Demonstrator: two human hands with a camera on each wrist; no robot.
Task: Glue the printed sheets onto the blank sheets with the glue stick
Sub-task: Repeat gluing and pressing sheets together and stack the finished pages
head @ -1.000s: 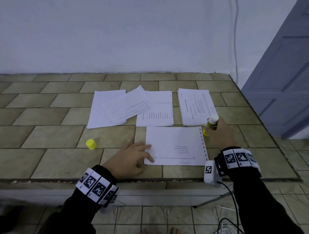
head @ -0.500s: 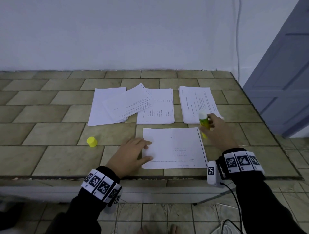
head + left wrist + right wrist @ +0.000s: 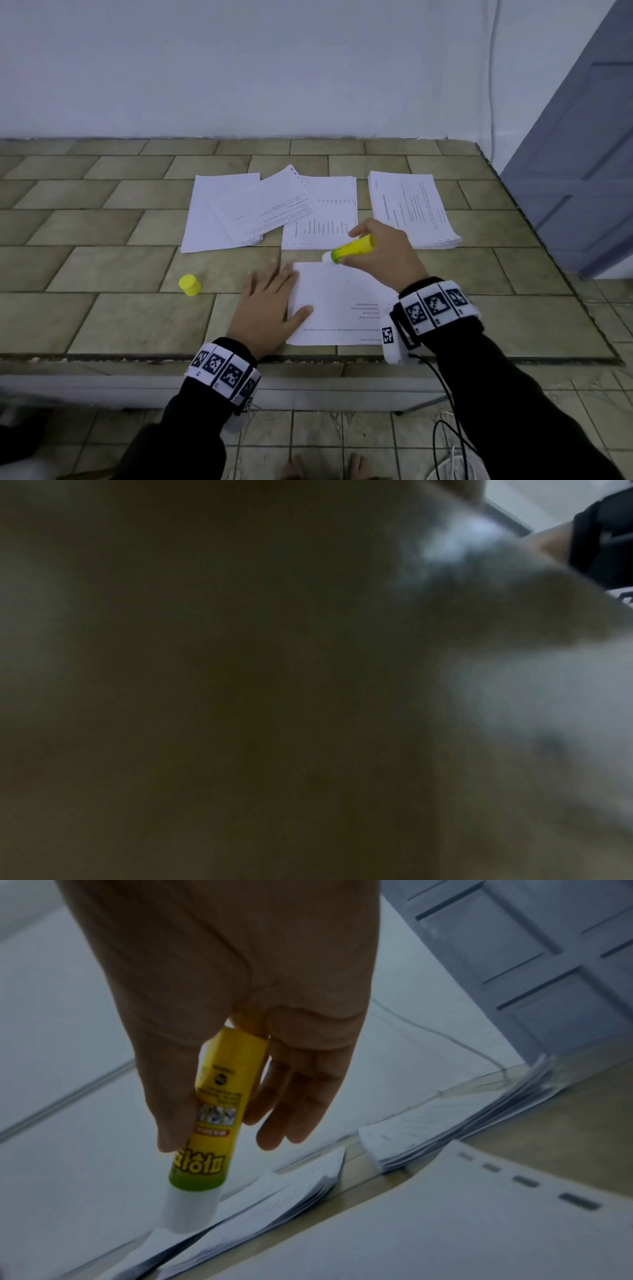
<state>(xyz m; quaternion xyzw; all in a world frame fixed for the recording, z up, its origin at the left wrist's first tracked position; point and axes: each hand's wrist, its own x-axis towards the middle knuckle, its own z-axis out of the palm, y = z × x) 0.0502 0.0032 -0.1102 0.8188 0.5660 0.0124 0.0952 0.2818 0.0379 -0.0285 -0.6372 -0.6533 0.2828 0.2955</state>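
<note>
A printed sheet [image 3: 342,305] lies near the table's front edge, its faint text showing upside down. My left hand [image 3: 270,301] lies flat with straight fingers on its left edge. My right hand [image 3: 380,250] holds the uncapped yellow glue stick [image 3: 352,248], tilted with its white tip at the sheet's far edge. The right wrist view shows the glue stick [image 3: 212,1123] between thumb and fingers of my right hand [image 3: 240,1042], white end down at the sheet [image 3: 445,1218]. The left wrist view is dark and blurred.
The yellow cap [image 3: 189,284] stands on the tiled table [image 3: 102,308] left of my left hand. Behind lie a blank-looking stack [image 3: 212,212] with a skewed printed sheet [image 3: 270,205], a printed stack [image 3: 329,219] and a thicker printed stack [image 3: 411,209]. A grey door [image 3: 582,154] is at right.
My right hand swung the glue stick from upright at the sheet's right corner leftward, tipping it down to the sheet's far edge. My left hand flattened onto the sheet's left edge.
</note>
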